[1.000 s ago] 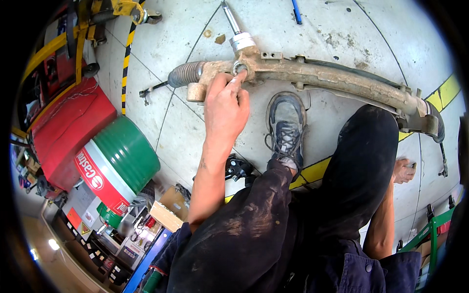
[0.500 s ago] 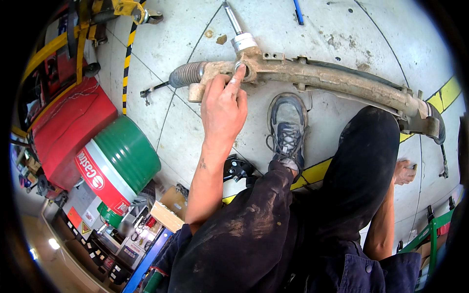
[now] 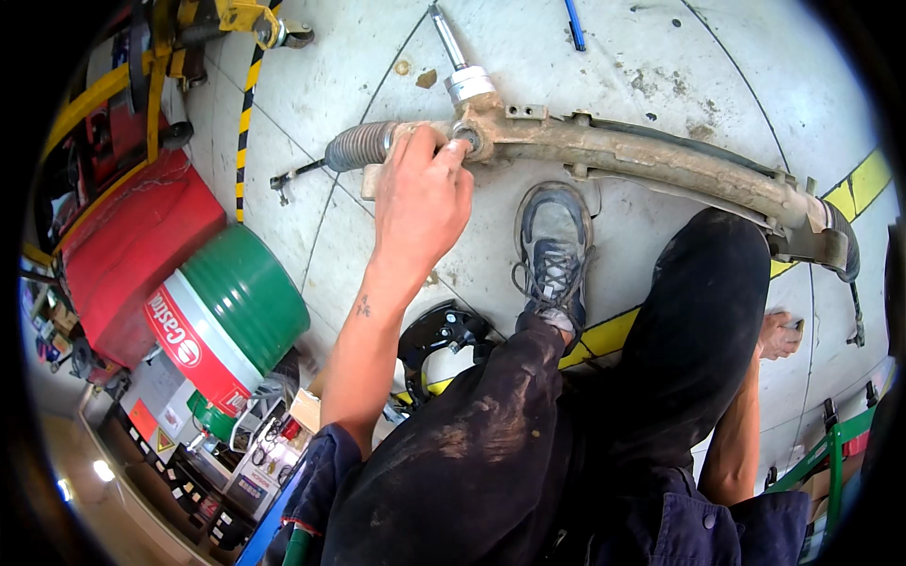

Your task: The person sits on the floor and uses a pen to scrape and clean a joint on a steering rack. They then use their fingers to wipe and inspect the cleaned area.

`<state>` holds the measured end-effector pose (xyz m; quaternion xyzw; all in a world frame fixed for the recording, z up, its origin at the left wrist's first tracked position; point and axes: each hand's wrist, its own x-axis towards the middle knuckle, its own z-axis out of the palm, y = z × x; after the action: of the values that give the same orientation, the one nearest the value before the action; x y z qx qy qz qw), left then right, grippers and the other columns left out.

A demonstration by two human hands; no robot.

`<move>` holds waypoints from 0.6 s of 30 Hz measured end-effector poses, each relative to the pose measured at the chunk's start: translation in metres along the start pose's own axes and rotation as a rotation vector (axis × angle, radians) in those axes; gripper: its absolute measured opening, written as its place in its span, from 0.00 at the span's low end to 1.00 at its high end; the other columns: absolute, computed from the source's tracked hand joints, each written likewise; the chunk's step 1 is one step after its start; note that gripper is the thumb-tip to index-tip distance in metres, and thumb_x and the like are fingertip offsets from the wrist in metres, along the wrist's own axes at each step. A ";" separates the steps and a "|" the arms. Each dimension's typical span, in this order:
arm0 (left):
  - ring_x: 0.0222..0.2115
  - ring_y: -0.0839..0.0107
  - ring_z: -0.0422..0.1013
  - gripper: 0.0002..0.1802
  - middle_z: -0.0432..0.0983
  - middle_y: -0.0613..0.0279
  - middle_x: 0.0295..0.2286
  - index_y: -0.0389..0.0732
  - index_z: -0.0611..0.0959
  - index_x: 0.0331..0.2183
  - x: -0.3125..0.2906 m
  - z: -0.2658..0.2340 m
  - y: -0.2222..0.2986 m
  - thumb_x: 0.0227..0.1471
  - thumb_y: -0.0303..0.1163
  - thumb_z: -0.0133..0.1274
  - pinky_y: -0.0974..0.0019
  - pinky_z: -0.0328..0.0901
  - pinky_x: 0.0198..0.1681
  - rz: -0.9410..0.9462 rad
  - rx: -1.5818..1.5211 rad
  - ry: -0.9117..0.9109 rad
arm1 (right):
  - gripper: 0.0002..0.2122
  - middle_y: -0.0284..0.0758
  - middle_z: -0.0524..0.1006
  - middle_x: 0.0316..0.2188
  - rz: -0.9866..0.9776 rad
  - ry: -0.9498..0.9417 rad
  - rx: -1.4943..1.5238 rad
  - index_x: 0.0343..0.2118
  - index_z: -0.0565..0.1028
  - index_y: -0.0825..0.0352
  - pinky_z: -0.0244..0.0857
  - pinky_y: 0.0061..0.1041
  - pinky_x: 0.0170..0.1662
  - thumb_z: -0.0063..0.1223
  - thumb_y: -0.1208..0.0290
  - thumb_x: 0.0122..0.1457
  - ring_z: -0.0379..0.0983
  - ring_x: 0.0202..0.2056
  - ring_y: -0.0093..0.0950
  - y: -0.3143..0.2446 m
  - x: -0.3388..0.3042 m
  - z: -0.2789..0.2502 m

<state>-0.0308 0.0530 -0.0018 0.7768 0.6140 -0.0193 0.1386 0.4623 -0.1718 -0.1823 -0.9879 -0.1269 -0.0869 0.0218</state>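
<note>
A dirty steering rack (image 3: 642, 158) lies across the floor in front of my shoe, with a ribbed rubber boot (image 3: 359, 148) and a thin tie rod (image 3: 300, 175) at its left end. From its housing a silvery input shaft (image 3: 449, 38) points away from me. My left hand (image 3: 422, 193) is on the housing, fingers curled over it, one fingertip pressed at the rim of a round port (image 3: 469, 140). Beyond my raised knee, my right hand (image 3: 780, 337) is closed low beside the floor. A small greyish thing shows at its fingers, too little to name.
A green, white and red drum (image 3: 241, 292) stands at left beside a red cabinet (image 3: 142, 255). Black metal brackets (image 3: 444, 330) lie by my leg. A blue pen-like item (image 3: 575, 24) lies beyond the rack. A yellow wheeled frame (image 3: 236, 19) is at the far left.
My left hand has shifted slightly left and its extended finger has bent, the fingers now curling over the housing beside the port. The forearm has swung left, uncovering more of the black brackets.
</note>
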 end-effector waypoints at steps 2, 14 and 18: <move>0.36 0.56 0.69 0.15 0.71 0.56 0.32 0.42 0.85 0.39 0.000 0.006 -0.003 0.45 0.23 0.57 0.55 0.66 0.39 -0.046 -0.148 -0.006 | 0.25 0.41 0.64 0.58 -0.007 0.001 0.000 0.56 0.67 0.59 0.56 0.47 0.58 0.37 0.50 0.60 0.58 0.59 0.42 0.003 0.000 0.000; 0.34 0.57 0.72 0.10 0.74 0.53 0.34 0.36 0.81 0.37 0.001 0.007 -0.004 0.49 0.23 0.54 0.59 0.67 0.38 -0.021 -0.178 0.096 | 0.26 0.41 0.63 0.59 -0.003 -0.004 0.010 0.57 0.67 0.59 0.55 0.49 0.58 0.37 0.50 0.60 0.58 0.59 0.43 0.000 0.000 0.000; 0.24 0.66 0.70 0.09 0.75 0.58 0.28 0.35 0.80 0.35 0.002 -0.004 -0.004 0.50 0.25 0.57 0.65 0.66 0.29 -0.211 -0.199 0.141 | 0.26 0.41 0.63 0.58 -0.017 0.004 0.011 0.57 0.66 0.59 0.55 0.49 0.58 0.38 0.50 0.60 0.58 0.59 0.43 0.003 0.001 0.003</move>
<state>-0.0350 0.0564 0.0006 0.6898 0.6993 0.0817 0.1686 0.4648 -0.1743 -0.1846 -0.9865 -0.1356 -0.0882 0.0269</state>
